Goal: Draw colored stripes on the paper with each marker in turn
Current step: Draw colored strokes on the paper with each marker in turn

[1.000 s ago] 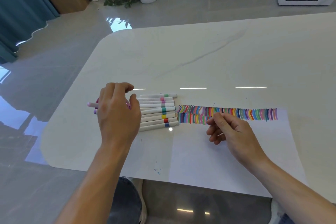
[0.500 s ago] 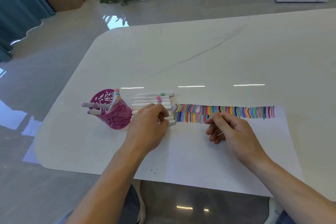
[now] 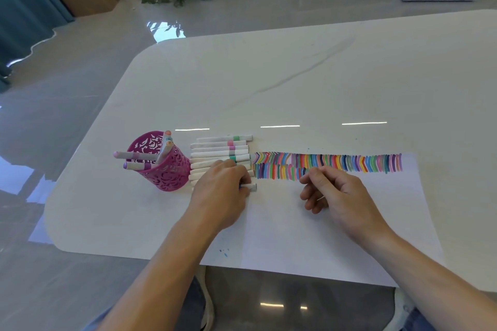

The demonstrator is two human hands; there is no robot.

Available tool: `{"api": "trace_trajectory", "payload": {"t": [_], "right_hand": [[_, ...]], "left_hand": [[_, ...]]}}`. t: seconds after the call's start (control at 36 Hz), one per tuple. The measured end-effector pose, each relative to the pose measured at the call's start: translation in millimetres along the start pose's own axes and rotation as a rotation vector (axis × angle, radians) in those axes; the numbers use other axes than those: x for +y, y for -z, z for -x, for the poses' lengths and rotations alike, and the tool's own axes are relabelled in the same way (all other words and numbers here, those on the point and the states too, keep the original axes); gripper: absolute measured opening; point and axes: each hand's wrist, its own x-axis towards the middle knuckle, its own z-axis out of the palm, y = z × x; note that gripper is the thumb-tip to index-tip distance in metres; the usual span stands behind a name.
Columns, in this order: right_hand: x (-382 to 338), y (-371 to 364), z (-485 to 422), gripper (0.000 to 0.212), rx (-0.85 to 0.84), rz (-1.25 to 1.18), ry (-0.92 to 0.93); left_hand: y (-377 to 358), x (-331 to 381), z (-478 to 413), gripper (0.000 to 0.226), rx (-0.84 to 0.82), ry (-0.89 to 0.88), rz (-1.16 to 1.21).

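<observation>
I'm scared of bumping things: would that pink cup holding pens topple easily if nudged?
Probably fairly easily. The pink cup is open lattice, so likely light. Two pens lean far out past its rim on one side, which may pull it that way. On the glossy table, a gentle low push might just slide it instead.

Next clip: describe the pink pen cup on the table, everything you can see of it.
The pink pen cup is a magenta cylinder with scrolling openwork walls; its material is unclear. It stands on the white table, just left of the row of markers; whether they touch is unclear. Of its stored markers, two lean out leftward with pink and purple ends, and the others rise at its right rim. The left hand, gripping a marker from the row, and the right hand do not touch it.
</observation>
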Motion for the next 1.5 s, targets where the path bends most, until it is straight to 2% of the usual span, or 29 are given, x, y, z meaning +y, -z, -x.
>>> {"api": "trace_trajectory", "payload": {"t": [0.33, 0.64, 0.81, 0.97, 1.08, 1.19, 1.28, 1.39, 1.5], "right_hand": [[0, 0, -1, 0.032, -0.002, -0.005, 0.000], [1, 1, -3, 0.031, -0.003, -0.013, 0.011], [0, 2, -3, 0.029, 0.000, -0.009, 0.014], [-1, 1, -1, 0.022, -0.009, 0.015, 0.035], [-2, 2, 1, 0.016, -0.012, 0.071, 0.083], [-2, 5, 1, 0.012, -0.020, 0.083, 0.094], [-2, 7, 1, 0.017, -0.033, 0.141, 0.112], [-4, 7, 1, 0.033, -0.040, 0.205, 0.144], [-6, 7, -1, 0.028, -0.055, 0.219, 0.162]], "left_hand": [[0, 6, -7, 0.006, 0.023, -0.066, 0.102], [5, 27, -10, 0.005, 0.097, -0.161, 0.349], [8, 37, -11, 0.026, 0.141, -0.247, 0.348], [9, 48, -11, 0.029, 0.172, -0.288, 0.439], [11, 52, -11, 0.031, 0.206, -0.260, 0.583], [13, 56, -10, 0.027, 0.153, -0.148, 0.749], [13, 60, -10, 0.024, 0.126, -0.095, 0.844], [12, 61, -10, 0.021, 0.108, -0.061, 0.938], [10, 62, -10, 0.017, 0.081, -0.036, 1.048]]}}
